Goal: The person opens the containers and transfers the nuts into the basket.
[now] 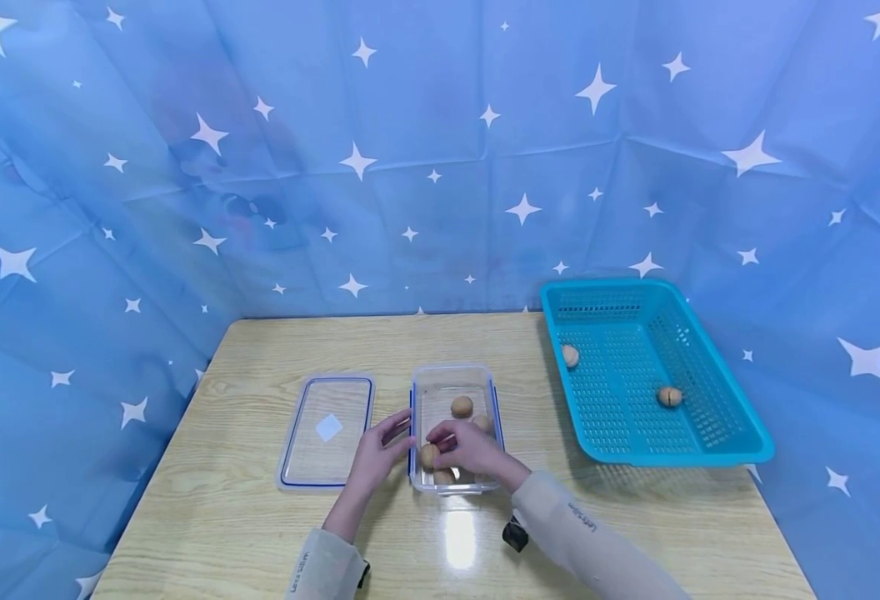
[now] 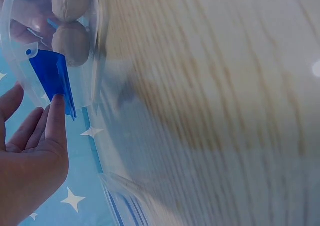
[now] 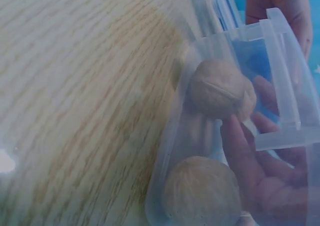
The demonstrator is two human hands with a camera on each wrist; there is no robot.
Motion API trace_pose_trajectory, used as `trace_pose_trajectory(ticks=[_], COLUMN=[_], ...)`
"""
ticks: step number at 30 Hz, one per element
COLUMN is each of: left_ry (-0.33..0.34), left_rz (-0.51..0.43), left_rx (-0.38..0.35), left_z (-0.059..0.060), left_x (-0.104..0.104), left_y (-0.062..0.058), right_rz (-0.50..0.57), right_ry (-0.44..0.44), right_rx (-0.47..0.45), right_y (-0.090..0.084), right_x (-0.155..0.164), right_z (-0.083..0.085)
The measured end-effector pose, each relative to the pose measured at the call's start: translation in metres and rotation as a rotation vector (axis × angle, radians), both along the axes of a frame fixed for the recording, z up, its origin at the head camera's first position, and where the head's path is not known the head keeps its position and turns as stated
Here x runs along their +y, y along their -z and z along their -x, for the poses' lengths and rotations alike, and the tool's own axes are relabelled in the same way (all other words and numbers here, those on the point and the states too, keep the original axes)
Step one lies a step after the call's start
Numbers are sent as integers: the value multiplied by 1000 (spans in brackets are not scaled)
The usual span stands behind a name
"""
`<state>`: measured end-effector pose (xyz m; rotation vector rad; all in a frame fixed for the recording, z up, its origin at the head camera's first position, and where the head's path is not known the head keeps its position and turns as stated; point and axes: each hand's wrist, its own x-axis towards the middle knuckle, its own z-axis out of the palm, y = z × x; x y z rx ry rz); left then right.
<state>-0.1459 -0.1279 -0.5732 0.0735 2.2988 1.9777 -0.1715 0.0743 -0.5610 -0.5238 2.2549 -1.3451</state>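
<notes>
A clear plastic box [image 1: 451,377] with blue side latches holds several walnuts [image 1: 462,407]. My right hand [image 1: 470,448] reaches down into its near left part, thumb and fingertips around a walnut [image 1: 429,456]. Another walnut [image 3: 215,88] lies right beside those fingertips in the right wrist view, by the near wall. Along the box's left side stands my left hand [image 1: 377,454], its fingers loosely extended. In the left wrist view one fingertip rests at the blue latch [image 2: 52,78] on that side.
Left of the box a clear lid [image 1: 308,442] with a blue seal and a white square label lies flat. A turquoise basket [image 1: 680,458] stands at the right, with one walnut [image 1: 669,397] on its floor and another [image 1: 570,356] by its left wall. A starry blue curtain [image 1: 440,192] hangs behind the wooden table [image 1: 237,467].
</notes>
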Motion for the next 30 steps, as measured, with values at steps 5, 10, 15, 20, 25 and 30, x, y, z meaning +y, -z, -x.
trace_pose_trajectory(ticks=[5, 10, 15, 20, 25, 30], left_ry=[1, 14, 2, -1, 4, 1], left_rz=[16, 33, 22, 14, 0, 5], left_rx=[0, 12, -16, -14, -17, -14], left_z=[2, 2, 1, -1, 0, 2], left_x=[0, -1, -1, -2, -1, 0], left_y=[0, 1, 1, 2, 4, 4], right_rz=[-51, -64, -52, -48, -50, -51], right_ry=[13, 30, 32, 49, 89, 101], right_rx=[25, 46, 79, 91, 81, 68], right_y=[2, 1, 1, 6, 11, 4], right_x=[-2, -4, -4, -6, -7, -6], right_z=[0, -2, -4, -5, -4, -4])
